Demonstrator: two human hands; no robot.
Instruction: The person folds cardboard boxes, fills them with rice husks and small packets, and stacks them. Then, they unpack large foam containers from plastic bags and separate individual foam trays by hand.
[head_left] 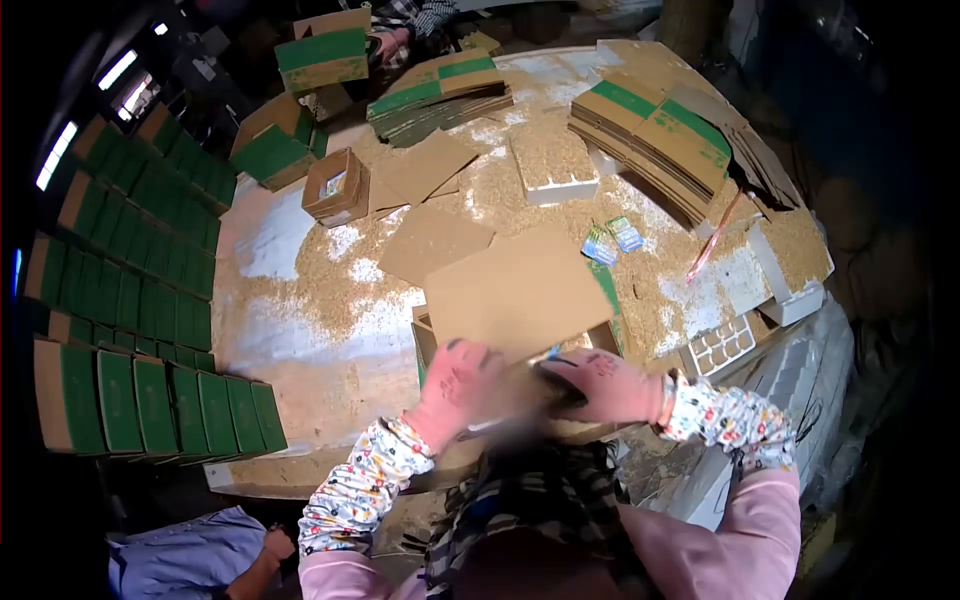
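Husks (330, 290) lie thick over the tabletop (300, 400). At its near edge stands an open cardboard box (515, 290), its broad lid flap raised toward the far side. The person's left hand (455, 385) and right hand (600, 385) both rest on the box's near rim, close together, with the fingers bent down over the board. Blur there hides whether they pinch the rim or merely press on it, so the grip cannot be told.

Just right of the box, at the tabletop's near right corner, sit white compartment trays (725, 345). Two small printed packets (612, 240) lie beyond the flap. Flattened cartons (650, 135) are piled at the far right edge, and closed green boxes (150, 400) stand in rows off the left edge.

Handling the box well likely means spreading both hands along the rim so the walls stay square. Pressure should be even, since thin board creases and loose husks let the base slide.
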